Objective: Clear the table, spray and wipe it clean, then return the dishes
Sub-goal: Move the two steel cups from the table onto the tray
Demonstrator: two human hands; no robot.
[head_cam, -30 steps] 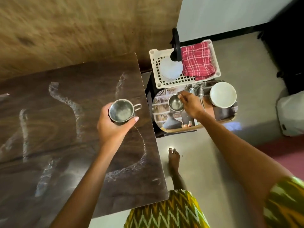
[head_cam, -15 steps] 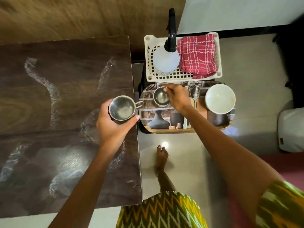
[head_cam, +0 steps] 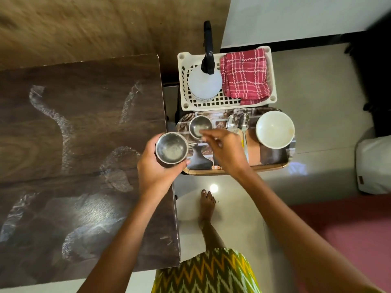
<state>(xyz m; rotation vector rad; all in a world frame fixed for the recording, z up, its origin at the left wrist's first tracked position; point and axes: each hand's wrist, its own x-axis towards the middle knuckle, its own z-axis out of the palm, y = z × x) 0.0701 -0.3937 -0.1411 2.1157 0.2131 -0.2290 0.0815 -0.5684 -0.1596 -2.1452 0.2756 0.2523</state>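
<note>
My left hand [head_cam: 155,176] grips a steel cup [head_cam: 171,148] from below, over the right edge of the dark wooden table [head_cam: 84,123]. The tabletop shows wet wipe streaks and carries no dishes. My right hand [head_cam: 226,151] reaches over the printed tray [head_cam: 275,166]. Its blurred fingertips pinch the near rim of a second steel cup [head_cam: 198,125] that rests on the tray. Two spoons [head_cam: 238,123] and a white bowl [head_cam: 275,129] also lie on the tray.
Behind the tray is a white basket [head_cam: 224,102] holding a spray bottle [head_cam: 204,83] and a red checked cloth [head_cam: 245,75]. My bare foot [head_cam: 207,204] stands on the floor between table and tray. A white bag [head_cam: 374,163] sits at the right.
The view has swung right and down. My left hand has carried its cup from over the table to the table's right edge. My right hand stays at the tray cup's rim.
</note>
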